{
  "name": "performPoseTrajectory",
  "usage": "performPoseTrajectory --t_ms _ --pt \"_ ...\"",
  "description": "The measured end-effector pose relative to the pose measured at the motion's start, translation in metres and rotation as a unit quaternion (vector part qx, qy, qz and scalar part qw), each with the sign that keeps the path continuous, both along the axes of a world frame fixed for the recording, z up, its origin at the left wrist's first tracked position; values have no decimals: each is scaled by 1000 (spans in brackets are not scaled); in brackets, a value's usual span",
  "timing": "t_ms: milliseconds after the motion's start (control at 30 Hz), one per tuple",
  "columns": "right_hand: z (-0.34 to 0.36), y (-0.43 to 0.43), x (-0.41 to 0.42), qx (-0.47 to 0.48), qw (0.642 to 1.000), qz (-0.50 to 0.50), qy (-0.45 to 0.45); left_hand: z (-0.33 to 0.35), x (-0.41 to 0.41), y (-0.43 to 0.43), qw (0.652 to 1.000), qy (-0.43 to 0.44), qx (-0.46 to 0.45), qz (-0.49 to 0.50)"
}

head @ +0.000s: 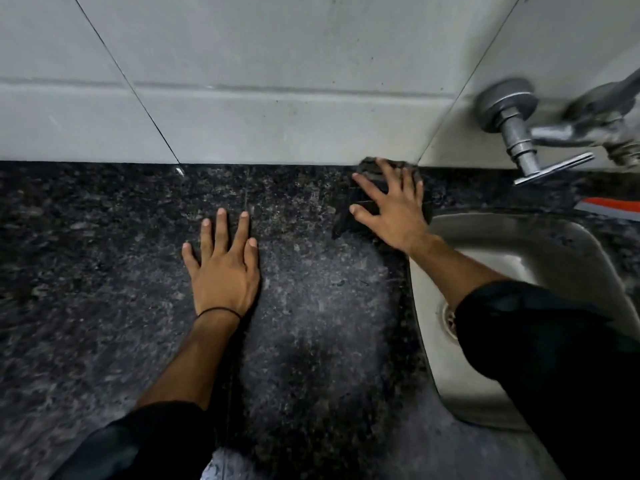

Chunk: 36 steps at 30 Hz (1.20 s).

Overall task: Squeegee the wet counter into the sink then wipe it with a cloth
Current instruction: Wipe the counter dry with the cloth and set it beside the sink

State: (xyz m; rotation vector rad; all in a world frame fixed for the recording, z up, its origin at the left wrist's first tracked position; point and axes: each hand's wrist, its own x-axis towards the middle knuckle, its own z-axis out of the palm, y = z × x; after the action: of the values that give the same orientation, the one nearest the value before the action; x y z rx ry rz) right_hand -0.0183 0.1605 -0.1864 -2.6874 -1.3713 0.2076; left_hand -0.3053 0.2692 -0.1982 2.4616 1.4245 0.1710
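A dark cloth point(349, 213) lies on the black speckled granite counter point(104, 254) against the tiled wall, just left of the steel sink point(519, 265). My right hand point(391, 206) presses flat on the cloth with fingers spread. My left hand point(223, 265) rests palm down on the bare counter to the left of it, fingers apart, holding nothing. An orange and grey squeegee point(613, 207) lies on the counter behind the sink at the far right edge, only partly in view.
A metal tap point(519, 133) juts from the wall above the sink's back edge. The sink drain point(448, 320) shows beside my right sleeve. Grey wall tiles point(277, 81) rise straight from the counter's back edge.
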Motion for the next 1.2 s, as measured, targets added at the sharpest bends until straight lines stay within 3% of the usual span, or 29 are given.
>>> performPoseTrajectory --t_ms 133,233,300,400,500,567,667,733,833,933,1000,1067,1200 --pt "3 7 -57 -10 999 -6 35 4 0 1 1000 -1 -10 1" --pt "6 -25 -131 -19 989 144 37 3 -1 2 1000 4 -21 -6" --pt "9 -62 -168 -34 962 264 55 4 -1 7 999 5 -39 -18" --pt "15 -102 -154 -50 921 387 12 11 -10 13 996 -15 -78 -47" --pt "12 -102 -85 -54 961 270 -20 21 -32 -10 995 -23 -51 -80" --pt "15 -91 -52 -45 990 123 50 29 -51 -44 994 -20 -48 -91" --pt "11 -74 -63 -15 995 -30 96 35 -86 -102 995 -7 -55 -79" --pt "6 -74 -101 -4 998 -20 54 36 -111 -137 997 14 -59 -44" --pt "3 -107 -183 1 992 124 10 26 -144 -174 995 39 -89 -11" --pt "6 -167 -247 -26 949 312 23 11 -154 -186 996 40 -76 -3" --pt "12 -197 -242 -45 913 405 3 7 -155 -187 997 39 -65 4" --pt "13 -208 -209 -64 923 379 -17 6 -153 -185 996 33 -81 2" --pt "7 -200 -186 -29 992 116 46 20 -156 -181 996 -9 -91 12"
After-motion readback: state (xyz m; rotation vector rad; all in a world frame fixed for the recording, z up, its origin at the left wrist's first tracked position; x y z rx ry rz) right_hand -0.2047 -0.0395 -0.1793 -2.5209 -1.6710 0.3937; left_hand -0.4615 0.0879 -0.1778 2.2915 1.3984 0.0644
